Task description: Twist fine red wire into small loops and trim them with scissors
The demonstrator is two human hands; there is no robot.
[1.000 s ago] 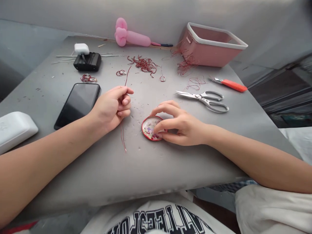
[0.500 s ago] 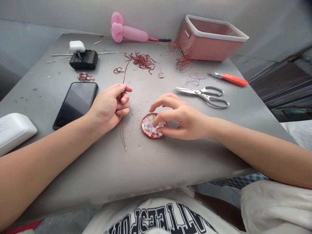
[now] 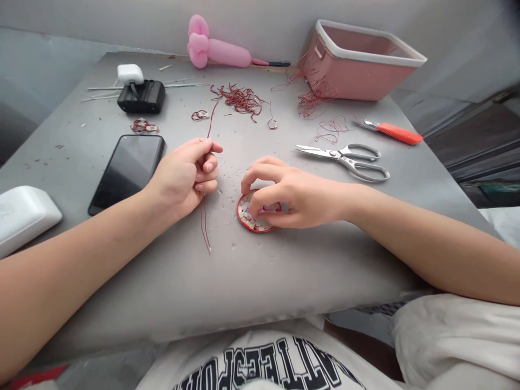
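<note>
My left hand [image 3: 189, 173] is closed on a thin dark red cord [image 3: 206, 225], which runs out above the fingers and hangs below them in two strands. To its right, a small round dish [image 3: 257, 227] with a red rim holds many small beads in pale, purple and red. My right hand [image 3: 280, 195] reaches over the dish from the right, its curved fingers apart and fingertips down among the beads. Whether a bead is between the fingertips cannot be made out.
Scissors [image 3: 345, 158] and a red-handled cutter [image 3: 400, 133] lie right. Behind are cord scraps [image 3: 241, 102], a pink bin [image 3: 353, 73] and a pink balloon [image 3: 227, 54]. At left are a phone [image 3: 128, 170], a black device [image 3: 142, 97] and a white case [image 3: 28, 216].
My right hand has shifted slightly left over the dish, covering more of the beads. My left hand still grips the cord. The view has shifted slightly.
</note>
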